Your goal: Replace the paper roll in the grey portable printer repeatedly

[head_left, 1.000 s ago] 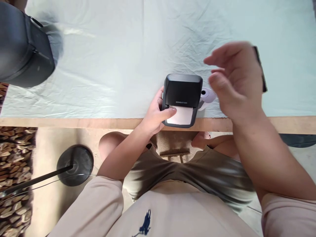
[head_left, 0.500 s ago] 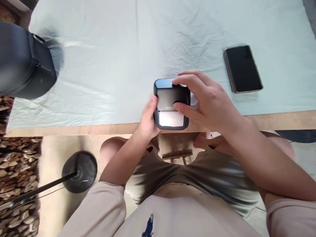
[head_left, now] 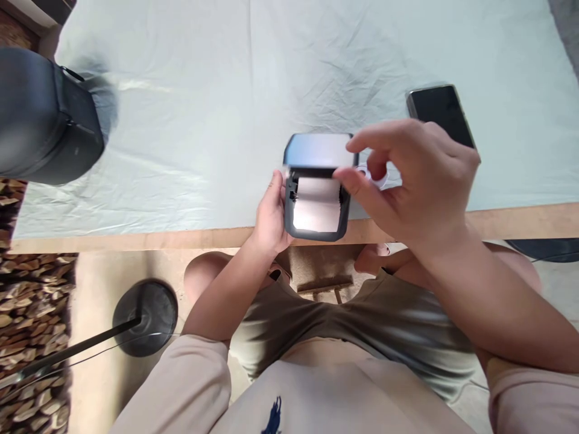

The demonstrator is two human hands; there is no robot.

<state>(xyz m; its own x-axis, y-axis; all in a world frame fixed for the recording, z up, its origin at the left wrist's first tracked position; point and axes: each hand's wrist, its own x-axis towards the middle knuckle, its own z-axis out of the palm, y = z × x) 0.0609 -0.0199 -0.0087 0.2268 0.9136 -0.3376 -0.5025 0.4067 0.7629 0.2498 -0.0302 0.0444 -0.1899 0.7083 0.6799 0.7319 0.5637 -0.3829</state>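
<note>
A small dark thermal printer (head_left: pixel 289 220) sits at the table's front edge with its lid (head_left: pixel 316 149) raised. Inside the opened bay lies white paper (head_left: pixel 316 205). My left hand (head_left: pixel 271 217) grips the printer's left side, thumb along the edge and the other fingers mostly hidden beneath. At the lid's right end is my right hand (head_left: pixel 416 181), with the thumb at the lower edge and the index finger at the upper right corner. A white ring-shaped thing (head_left: pixel 380 179) shows partly behind the right hand, too covered to name.
A phone (head_left: pixel 441 111) lies to the right, partly covered by my right hand. On the left stands a dark zippered case (head_left: pixel 45 120). Pale blue cloth (head_left: pixel 203 120) covers the table. A round black stand base (head_left: pixel 158 319) rests on the floor at lower left.
The printer's lid has swung up and away from me, exposing the paper inside. My right hand has shifted right and turned, now overlapping the phone. My left hand keeps its hold.
</note>
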